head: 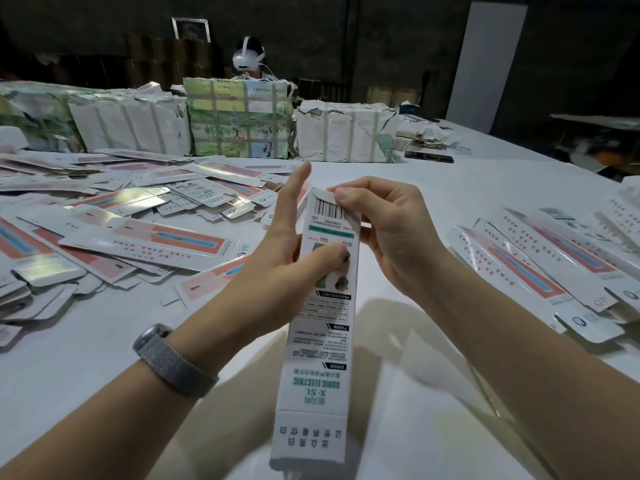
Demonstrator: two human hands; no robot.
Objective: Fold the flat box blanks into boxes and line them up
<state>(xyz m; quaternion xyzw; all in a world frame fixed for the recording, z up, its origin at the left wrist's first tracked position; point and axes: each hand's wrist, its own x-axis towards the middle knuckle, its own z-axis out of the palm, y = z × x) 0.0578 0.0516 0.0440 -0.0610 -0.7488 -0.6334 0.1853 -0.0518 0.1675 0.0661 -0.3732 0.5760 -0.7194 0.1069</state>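
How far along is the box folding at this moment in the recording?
Early to midway. Done: a few formed boxes lie side by side at the right. In hand: the left hand holds one long box while the right hand pinches its top flap; the bottom flap looks open. Left: a large heap of flat blanks on the left of the table, plus wrapped bundles behind.

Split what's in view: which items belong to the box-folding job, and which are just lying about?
Job:
- box, gripped by left hand, its top flap pinched by right hand
- flat blanks, heaped at left
- folded boxes, lined up at right

Lying about:
- wrapped bundles along the table's far side
- dark phone
- paper scraps
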